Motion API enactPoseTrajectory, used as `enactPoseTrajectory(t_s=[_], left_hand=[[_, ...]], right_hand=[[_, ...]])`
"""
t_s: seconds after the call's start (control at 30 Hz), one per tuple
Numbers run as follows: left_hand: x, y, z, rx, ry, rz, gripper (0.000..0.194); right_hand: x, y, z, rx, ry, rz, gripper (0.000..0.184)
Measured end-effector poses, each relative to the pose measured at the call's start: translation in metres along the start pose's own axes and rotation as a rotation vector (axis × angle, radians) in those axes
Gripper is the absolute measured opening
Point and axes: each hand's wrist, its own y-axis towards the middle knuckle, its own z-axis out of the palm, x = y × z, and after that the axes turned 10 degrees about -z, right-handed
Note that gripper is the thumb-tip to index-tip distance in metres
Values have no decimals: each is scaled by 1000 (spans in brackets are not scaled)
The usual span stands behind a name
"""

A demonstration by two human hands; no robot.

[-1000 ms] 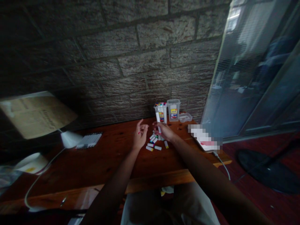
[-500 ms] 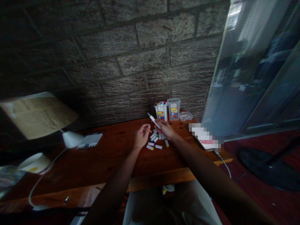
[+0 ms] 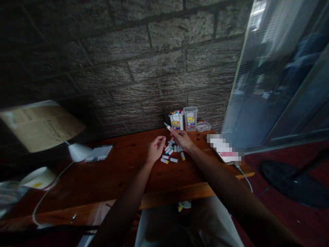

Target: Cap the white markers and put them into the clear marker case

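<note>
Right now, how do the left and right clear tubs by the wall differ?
The left tub is packed with markers, their coloured ends showing at the top; the right tub shows no such ends at its rim. The left tub is partly hidden low down by the right hand, while the right tub is in plain view. Both stand upright, side by side, with yellow labels.

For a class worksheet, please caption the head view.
Right hand gripping a white marker, left hand close by, loose caps scattered on a wooden table.
</note>
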Motion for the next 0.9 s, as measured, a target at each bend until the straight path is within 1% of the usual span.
enactPoseTrajectory(t_s=[0.07,0.17,0.27,0.43,0.5,0.57,0.63,0.7,0.8,0.9], left_hand=[[0,0,0,-4,2,-3,33],[2,0,0,-17,4,0,33],[1,1,0,-23,-7,0,34],[-6,0,-1,-51,-38,-4,38],[-8,-1,-2,-59,-46,-3,39],[-8,-1,-1,-54,-68,0,40],[-6,0,0,-30,-96,10,39],[-3,0,2,-6,-88,26,39],[1,1,3,6,-22,34,39],[4,1,3,9,7,28,38]], right_hand=[[2,0,0,-6,-7,12,52],[4,-2,2,19,-8,35,52],[5,-4,6,50,23,23,46],[5,-4,6,107,142,-32,31],[2,-3,6,153,212,-41,30],[-1,-2,6,178,292,-38,35],[-3,-2,6,159,343,-24,40],[-2,-2,6,112,357,-14,42],[0,-3,7,62,325,3,43],[0,-3,7,52,282,12,42]])
